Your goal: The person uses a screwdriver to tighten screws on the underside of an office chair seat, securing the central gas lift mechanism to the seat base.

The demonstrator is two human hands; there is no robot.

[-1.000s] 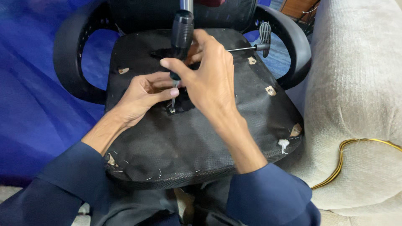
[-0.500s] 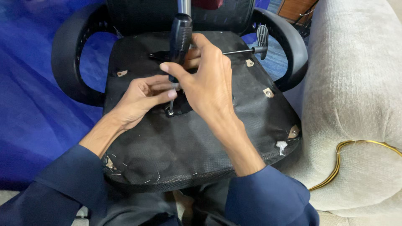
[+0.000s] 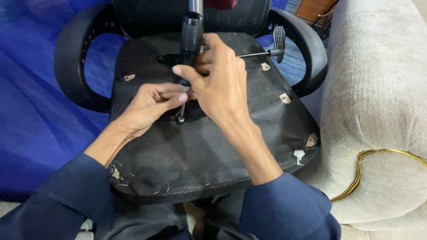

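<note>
While the upturned office chair [image 3: 209, 151] lies across the person's lap with the black underside of its seat facing up, very little has changed since a second ago: the chair, the arms and both hands keep nearly the same places. At 3 o'clock of the seat stands a beige sofa [image 3: 378, 111], and at 9 o'clock hangs a blue cloth [image 3: 35, 111]. Right hand [image 3: 220, 86] is still closed around the black handle of the screwdriver [image 3: 190, 42], which stands upright as before. Left hand [image 3: 151, 104] has its fingers pressed together, pinching the thin shaft low down, at 7 o'clock of the handle. Tip stays on the screw [image 3: 180, 119] at the mounting plate, so the driving seems to continue, I think.
</note>
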